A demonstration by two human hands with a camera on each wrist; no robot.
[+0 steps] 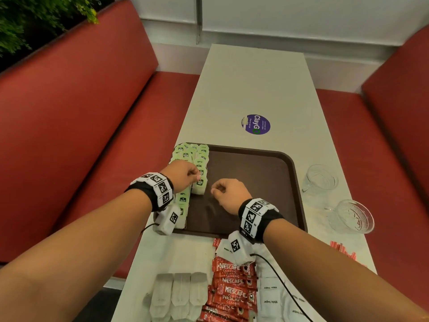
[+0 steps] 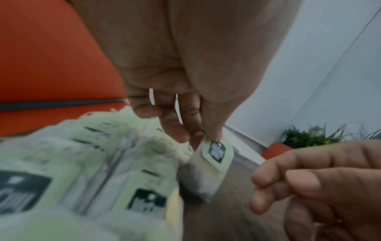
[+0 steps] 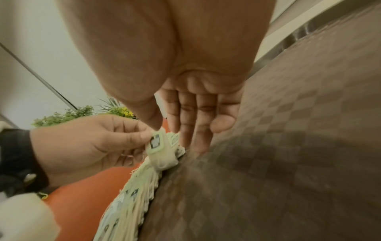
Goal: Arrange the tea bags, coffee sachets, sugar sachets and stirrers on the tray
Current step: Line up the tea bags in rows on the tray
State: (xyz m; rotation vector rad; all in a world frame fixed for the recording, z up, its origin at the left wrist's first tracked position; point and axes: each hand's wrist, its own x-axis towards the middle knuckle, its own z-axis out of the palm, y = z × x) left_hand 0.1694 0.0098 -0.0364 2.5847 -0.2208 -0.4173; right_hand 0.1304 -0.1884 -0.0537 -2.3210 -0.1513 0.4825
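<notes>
Even indoor light; soft hand shadow on tray (image 1: 267,173); wrist views blurred, edges warped.

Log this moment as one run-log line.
left hand: pinches tea bag by tag | right hand: holds nothing, fingers loosely curled | tray: tea bags only | coffee sachets: on table

Both forearms are bare, no sleeves. Each wrist wears a black fabric band (image 1: 145,190) ringed with white blocks printed with black square-code markers (image 1: 253,211). Under each hangs a white camera pod (image 1: 167,220), trailing a thin black cable (image 1: 282,287).
</notes>
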